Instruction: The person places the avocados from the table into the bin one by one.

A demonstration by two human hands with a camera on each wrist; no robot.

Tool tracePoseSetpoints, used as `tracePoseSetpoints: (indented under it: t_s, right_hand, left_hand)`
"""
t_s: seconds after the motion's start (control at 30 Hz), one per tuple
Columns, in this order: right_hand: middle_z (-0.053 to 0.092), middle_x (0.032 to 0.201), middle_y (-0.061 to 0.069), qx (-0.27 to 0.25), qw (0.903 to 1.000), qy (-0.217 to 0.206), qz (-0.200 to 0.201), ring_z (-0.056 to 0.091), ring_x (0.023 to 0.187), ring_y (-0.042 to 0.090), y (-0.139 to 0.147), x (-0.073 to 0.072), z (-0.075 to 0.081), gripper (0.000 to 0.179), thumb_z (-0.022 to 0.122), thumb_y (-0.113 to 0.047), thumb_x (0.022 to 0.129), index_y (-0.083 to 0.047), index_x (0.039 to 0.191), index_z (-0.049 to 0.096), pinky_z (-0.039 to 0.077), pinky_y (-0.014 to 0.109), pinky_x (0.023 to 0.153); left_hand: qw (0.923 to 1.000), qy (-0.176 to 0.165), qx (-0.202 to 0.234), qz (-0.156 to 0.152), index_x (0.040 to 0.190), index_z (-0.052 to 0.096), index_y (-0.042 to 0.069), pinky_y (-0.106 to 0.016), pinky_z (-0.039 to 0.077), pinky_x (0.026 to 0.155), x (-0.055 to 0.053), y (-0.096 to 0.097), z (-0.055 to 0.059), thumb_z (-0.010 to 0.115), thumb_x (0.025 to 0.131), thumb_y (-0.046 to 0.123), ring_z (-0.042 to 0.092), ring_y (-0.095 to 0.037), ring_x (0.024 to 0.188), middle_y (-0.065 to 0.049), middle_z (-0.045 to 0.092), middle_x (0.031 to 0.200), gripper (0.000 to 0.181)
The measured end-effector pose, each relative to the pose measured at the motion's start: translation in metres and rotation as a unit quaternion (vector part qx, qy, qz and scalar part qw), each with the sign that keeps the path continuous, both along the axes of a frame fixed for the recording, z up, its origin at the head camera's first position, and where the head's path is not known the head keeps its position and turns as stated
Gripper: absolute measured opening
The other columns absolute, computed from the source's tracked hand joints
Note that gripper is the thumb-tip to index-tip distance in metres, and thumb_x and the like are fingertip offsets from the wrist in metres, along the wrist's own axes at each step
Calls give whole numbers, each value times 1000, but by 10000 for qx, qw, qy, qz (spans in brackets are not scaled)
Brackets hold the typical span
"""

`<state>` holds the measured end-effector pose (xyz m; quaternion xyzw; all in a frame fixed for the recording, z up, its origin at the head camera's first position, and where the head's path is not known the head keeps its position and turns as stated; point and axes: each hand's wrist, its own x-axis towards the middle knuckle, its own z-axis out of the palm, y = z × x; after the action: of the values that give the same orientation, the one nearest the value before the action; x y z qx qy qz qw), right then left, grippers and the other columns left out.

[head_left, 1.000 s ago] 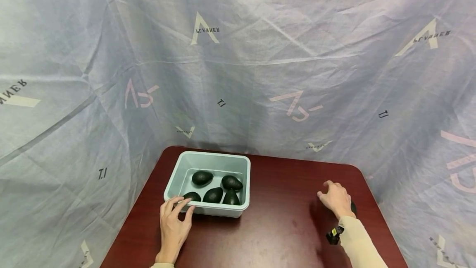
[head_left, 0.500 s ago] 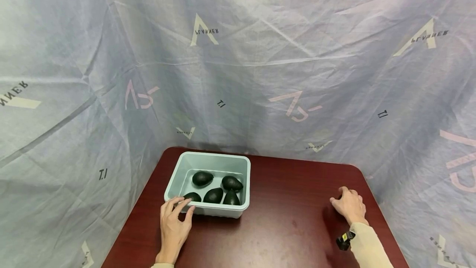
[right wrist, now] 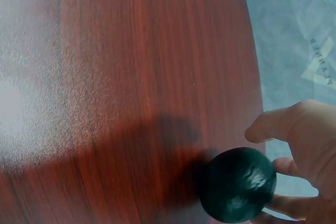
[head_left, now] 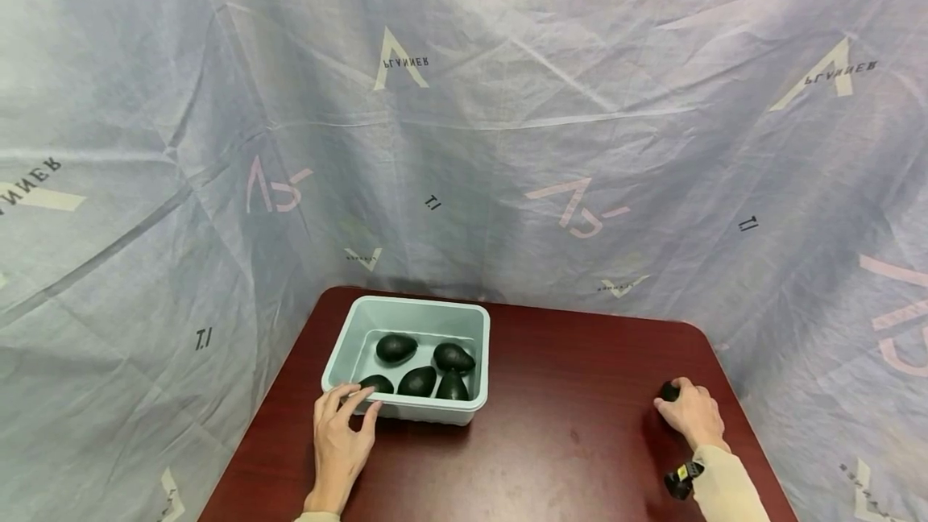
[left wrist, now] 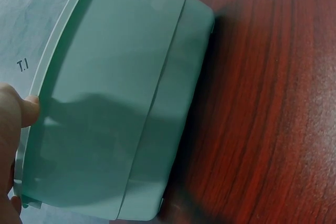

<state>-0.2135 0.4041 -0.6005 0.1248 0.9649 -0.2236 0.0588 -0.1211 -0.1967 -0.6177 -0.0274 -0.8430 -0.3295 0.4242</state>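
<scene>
On the left of the table stands a pale green plastic tub [head_left: 406,316] with several dark avocados [head_left: 416,382] on its floor. My left hand [head_left: 339,441] grips its front left rim, thumb outside and fingers over the edge. The left wrist view shows the thumb against the tub's outer wall [left wrist: 115,77]. At the table's right side, my right hand [head_left: 694,416] curls round a single avocado [head_left: 669,391]. Seen from the right wrist, this avocado [right wrist: 238,184] sits among the fingers, with the thumb tip close above it; thumb contact is unclear.
A dark red wood-grain table [head_left: 558,393] with rounded far corners carries everything. Grey printed fabric [head_left: 500,143] hangs close behind it and along both sides. A small black camera [head_left: 681,480] is strapped to my right wrist.
My right hand has moved to the right and a little toward me, and its fingers have come round the lone avocado. The left hand and the tub have stayed put.
</scene>
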Motion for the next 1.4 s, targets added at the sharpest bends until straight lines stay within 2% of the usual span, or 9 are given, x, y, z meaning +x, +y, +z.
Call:
tracePoseSetpoints:
  t_s: [0.23, 0.43, 0.7, 0.97, 1.2, 1.4]
  right_hand:
    - [39, 143, 48, -34, 9997, 223, -67, 45, 126, 68, 3, 2, -7, 73, 68, -30, 96, 10, 150, 38, 44, 78, 98]
    - [35, 144, 50, -196, 9989, 418, -106, 44, 127, 68, 5, 6, -20, 72, 67, -21, 98, 12, 152, 33, 41, 77, 104]
    - [36, 143, 49, -279, 9974, 633, -197, 44, 126, 68, 7, 6, -25, 70, 69, -18, 97, 11, 151, 35, 40, 77, 104]
    - [41, 139, 47, -232, 9972, 663, -259, 48, 122, 65, 10, 6, -24, 70, 71, -21, 96, 9, 150, 37, 43, 75, 102]
    - [45, 135, 46, -195, 9981, 530, -237, 52, 118, 62, 12, 2, -18, 74, 73, -25, 94, 10, 149, 37, 45, 74, 97]
    - [48, 133, 45, -144, 9976, 655, -192, 54, 116, 60, 14, 0, -12, 74, 74, -28, 93, 9, 148, 40, 46, 73, 94]
  left_hand:
    - [10000, -54, -27, 9, 106, 83, 9, -40, 37, 107, 0, -1, -2, 93, 76, 6, 59, -43, 116, -14, 72, 109, 32]
    - [9999, -139, -20, -23, 106, 83, 10, -41, 37, 107, 1, -2, -5, 94, 77, 7, 58, -44, 115, -16, 72, 109, 31]
    - [9999, 103, -23, 15, 105, 84, 11, -46, 40, 103, 1, 1, -4, 95, 73, 3, 60, -42, 113, -13, 73, 109, 35]
    - [9998, -157, 91, -49, 106, 83, 8, -45, 38, 106, 2, 1, -3, 92, 78, 6, 58, -42, 116, -15, 73, 110, 30]
    - [9999, -112, 62, -14, 105, 83, 7, -42, 37, 106, 1, 0, -3, 92, 77, 5, 58, -42, 114, -14, 72, 109, 29]
    - [9998, -168, 64, -18, 105, 83, 6, -42, 37, 107, 1, 0, -2, 92, 78, 7, 58, -43, 115, -16, 72, 110, 28]
